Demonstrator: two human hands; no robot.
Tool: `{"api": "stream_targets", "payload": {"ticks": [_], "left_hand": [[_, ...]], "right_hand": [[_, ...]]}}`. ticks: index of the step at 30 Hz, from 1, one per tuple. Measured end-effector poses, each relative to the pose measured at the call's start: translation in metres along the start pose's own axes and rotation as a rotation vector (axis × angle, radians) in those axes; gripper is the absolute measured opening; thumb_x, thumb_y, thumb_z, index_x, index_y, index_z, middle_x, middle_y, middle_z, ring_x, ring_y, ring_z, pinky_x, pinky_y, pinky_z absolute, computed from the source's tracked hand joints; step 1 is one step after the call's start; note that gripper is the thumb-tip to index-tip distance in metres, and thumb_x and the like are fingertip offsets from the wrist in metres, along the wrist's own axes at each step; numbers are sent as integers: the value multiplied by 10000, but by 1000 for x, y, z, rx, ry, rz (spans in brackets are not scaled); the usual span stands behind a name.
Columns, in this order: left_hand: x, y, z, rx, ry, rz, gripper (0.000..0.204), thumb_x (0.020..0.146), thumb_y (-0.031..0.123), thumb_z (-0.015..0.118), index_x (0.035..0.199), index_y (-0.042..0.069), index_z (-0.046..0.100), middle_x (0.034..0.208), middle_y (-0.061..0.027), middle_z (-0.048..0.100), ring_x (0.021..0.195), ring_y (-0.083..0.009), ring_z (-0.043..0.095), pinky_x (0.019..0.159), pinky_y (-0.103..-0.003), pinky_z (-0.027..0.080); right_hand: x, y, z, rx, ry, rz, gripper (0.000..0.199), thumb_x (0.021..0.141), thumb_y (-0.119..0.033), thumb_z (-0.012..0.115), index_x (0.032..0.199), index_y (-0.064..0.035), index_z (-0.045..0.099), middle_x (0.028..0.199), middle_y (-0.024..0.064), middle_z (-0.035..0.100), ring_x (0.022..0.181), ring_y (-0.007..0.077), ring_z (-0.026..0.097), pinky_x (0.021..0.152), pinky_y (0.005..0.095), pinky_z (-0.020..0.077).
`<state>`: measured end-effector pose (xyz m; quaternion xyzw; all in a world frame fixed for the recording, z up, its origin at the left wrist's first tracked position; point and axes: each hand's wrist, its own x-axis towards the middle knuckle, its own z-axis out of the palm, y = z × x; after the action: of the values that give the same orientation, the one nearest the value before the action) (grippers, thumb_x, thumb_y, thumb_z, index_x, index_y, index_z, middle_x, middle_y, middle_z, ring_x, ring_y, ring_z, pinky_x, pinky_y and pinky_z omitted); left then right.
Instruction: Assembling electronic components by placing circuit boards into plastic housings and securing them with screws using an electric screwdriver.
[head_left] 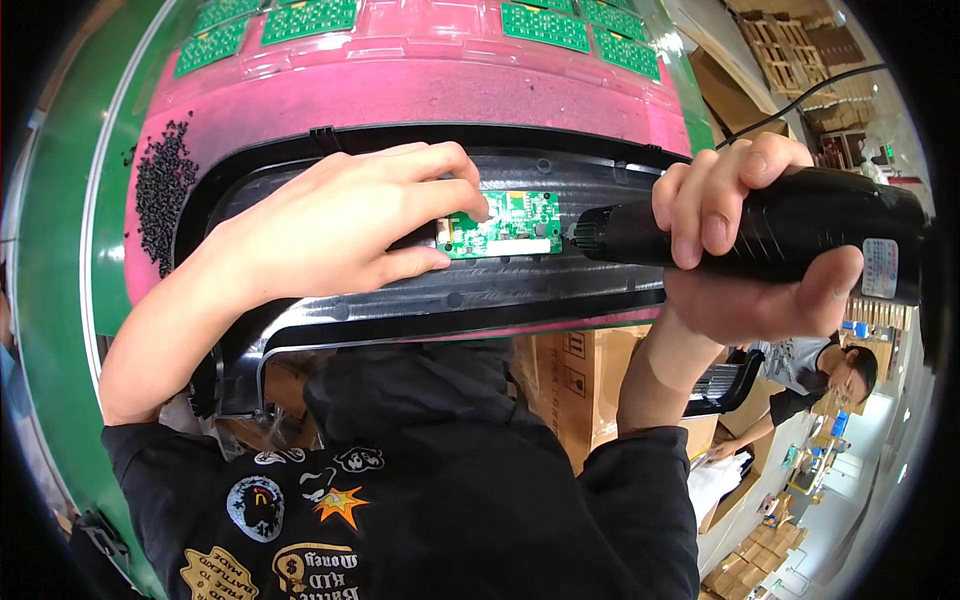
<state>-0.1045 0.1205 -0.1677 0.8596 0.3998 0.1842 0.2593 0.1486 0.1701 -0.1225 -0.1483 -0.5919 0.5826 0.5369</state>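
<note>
A green circuit board (515, 212) lies inside a long black plastic housing (380, 310). My left hand (370, 205) reaches over the housing from the left, its fingers bent, with a fingertip on the board and the thumb at its left lower edge. Wrapped in the fingers of my right hand (740, 220) is a black electric screwdriver (810, 225), held level and pointing left. Its ribbed nose and tip are beside the board's right edge; whether the bit touches a screw is too small to tell.
Small black screws (165, 190) lie heaped on the pink mat (430, 95), left of the housing. Beyond it, a clear tray (420, 45) carries several green boards. A cord (810, 95) runs at upper right. Cardboard boxes (575, 390) and another person (815, 380) are at right.
</note>
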Motion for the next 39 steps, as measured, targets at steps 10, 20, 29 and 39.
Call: {"api": "stream_targets", "payload": {"ticks": [10,20,29,39], "left_hand": [[2,-1,-1,31,-13,3,417,745,86,739,1128,75,575,1165,-56,559,1021,-267,610,755,-372,553],[-1,0,3,164,-3,62,433,761,107,732,1152,67,550,1141,-60,539,1012,-244,599,721,-355,557],[-8,-1,5,176,47,121,383,797,126,698,1136,37,545,1130,-95,547,974,-262,596,709,-377,541],[-11,-6,8,148,104,206,414,755,105,721,1114,4,542,1089,-113,548,939,-283,588,702,-391,535]], "right_hand": [[14,27,-13,96,-295,-79,754,755,-716,646,1006,-18,508,633,-10,502,469,94,463,505,251,379],[13,26,-5,87,-283,-22,749,716,-705,707,977,-36,494,620,-27,496,451,74,448,474,229,371],[7,22,3,39,-171,-9,680,770,-668,678,956,-46,476,642,-24,486,473,76,445,499,236,367],[47,6,-34,442,423,410,325,910,-207,656,1125,-31,487,978,85,572,939,210,565,942,447,434]]}}
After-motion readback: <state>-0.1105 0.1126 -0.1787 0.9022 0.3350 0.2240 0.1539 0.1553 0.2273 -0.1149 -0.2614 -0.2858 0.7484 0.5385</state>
